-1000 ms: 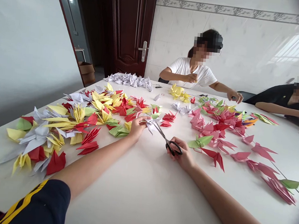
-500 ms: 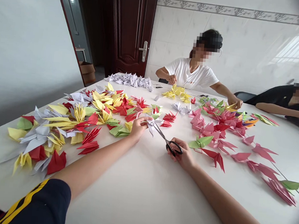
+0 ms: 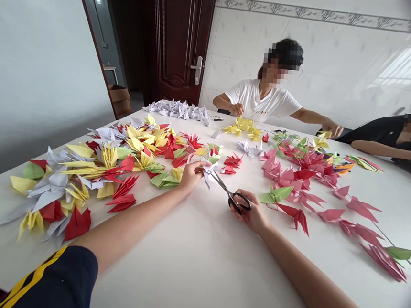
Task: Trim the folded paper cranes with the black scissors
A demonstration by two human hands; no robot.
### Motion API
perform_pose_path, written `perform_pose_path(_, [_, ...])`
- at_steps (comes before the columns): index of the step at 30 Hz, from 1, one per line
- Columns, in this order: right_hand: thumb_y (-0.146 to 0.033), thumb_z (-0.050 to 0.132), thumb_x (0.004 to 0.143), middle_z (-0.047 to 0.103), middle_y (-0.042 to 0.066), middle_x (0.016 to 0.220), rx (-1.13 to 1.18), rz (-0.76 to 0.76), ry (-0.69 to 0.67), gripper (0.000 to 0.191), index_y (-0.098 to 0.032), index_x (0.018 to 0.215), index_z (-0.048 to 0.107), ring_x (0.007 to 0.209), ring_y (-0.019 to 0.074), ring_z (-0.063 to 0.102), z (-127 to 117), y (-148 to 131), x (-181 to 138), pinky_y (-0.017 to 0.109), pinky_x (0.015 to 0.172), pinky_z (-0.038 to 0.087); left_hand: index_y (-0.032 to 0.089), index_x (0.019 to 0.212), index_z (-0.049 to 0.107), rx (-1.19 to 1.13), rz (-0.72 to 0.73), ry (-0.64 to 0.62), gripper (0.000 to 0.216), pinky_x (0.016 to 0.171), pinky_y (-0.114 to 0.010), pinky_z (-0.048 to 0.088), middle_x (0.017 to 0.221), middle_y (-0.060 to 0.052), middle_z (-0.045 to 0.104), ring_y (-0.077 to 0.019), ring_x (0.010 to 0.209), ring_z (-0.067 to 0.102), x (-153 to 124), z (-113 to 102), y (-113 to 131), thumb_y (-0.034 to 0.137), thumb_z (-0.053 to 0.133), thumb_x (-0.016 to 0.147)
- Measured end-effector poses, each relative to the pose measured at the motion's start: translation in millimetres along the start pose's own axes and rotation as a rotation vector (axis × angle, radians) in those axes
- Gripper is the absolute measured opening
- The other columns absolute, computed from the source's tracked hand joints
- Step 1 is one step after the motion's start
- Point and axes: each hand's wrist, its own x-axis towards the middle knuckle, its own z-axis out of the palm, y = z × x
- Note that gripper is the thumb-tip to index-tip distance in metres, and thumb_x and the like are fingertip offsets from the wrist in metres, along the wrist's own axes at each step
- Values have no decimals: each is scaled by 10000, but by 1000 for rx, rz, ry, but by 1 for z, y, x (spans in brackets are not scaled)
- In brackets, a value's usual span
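Between the fingers of my left hand (image 3: 191, 177) is a white origami crane (image 3: 207, 175), pinched above the table. My right hand (image 3: 252, 210) grips a pair of scissors (image 3: 228, 191) with black handles. Their blades point up and left and reach the folded white paper; whether they are cutting it I cannot tell. Just left of my left hand lie green folded pieces (image 3: 163, 180). Red folded paper (image 3: 232, 162) rests beyond the scissors' tips, and a green piece (image 3: 276, 195) lies to the right of my right hand.
A mixed heap of folded cranes (image 3: 107, 164) covers the left of the white table (image 3: 195, 268). Pink cranes (image 3: 297, 176) spread across the right, white ones (image 3: 178, 110) at the back. A person in white (image 3: 264, 99) handles yellow cranes; another person's arm (image 3: 389, 150) rests far right.
My hands, the crane and the scissors stay nearly in place. Across the table, the person in white has moved an outstretched hand a little further to the right and up.
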Motion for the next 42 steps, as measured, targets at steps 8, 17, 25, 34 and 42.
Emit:
perform_pose_path(8, [-421, 719, 808, 629, 15, 606, -21, -25, -4, 346, -180, 704, 494, 354, 61, 442, -1, 4, 1, 192, 344, 177, 159, 999, 768, 34, 15, -15, 490, 614, -209, 478, 894, -45, 744, -151, 707, 653, 0, 1, -2, -6, 521, 609])
perform_pose_path(17, [-424, 728, 797, 611, 2, 592, -6, -27, 18, 354, -186, 701, 484, 355, 54, 417, -1, 4, 1, 190, 348, 177, 152, 981, 774, 19, 5, -31, 424, 678, -234, 532, 877, -59, 752, -168, 743, 688, -1, 1, -3, 6, 568, 640])
perform_pose_path(25, [-415, 749, 783, 587, -9, 589, 1, -33, 20, 362, -186, 700, 480, 367, 43, 379, 1, 3, 2, 194, 361, 175, 143, 956, 770, -8, -14, -91, 365, 743, -267, 556, 922, -73, 755, -195, 816, 703, 1, 3, -3, 26, 619, 645])
perform_pose_path(34, [-407, 709, 821, 598, -5, 618, -27, -71, 31, 327, -199, 729, 474, 380, 64, 410, 6, 4, 0, 216, 382, 165, 136, 998, 764, -113, -94, -43, 377, 687, -266, 559, 848, -69, 748, -189, 744, 693, -3, 6, 2, 71, 682, 636])
perform_pose_path(42, [-422, 665, 849, 598, -12, 655, -80, -111, 20, 301, -207, 766, 473, 420, 78, 429, 9, 4, -1, 228, 419, 194, 112, 1014, 743, -420, -228, 9, 448, 868, -378, 572, 862, -79, 737, -204, 806, 706, -6, 9, 1, 119, 815, 572])
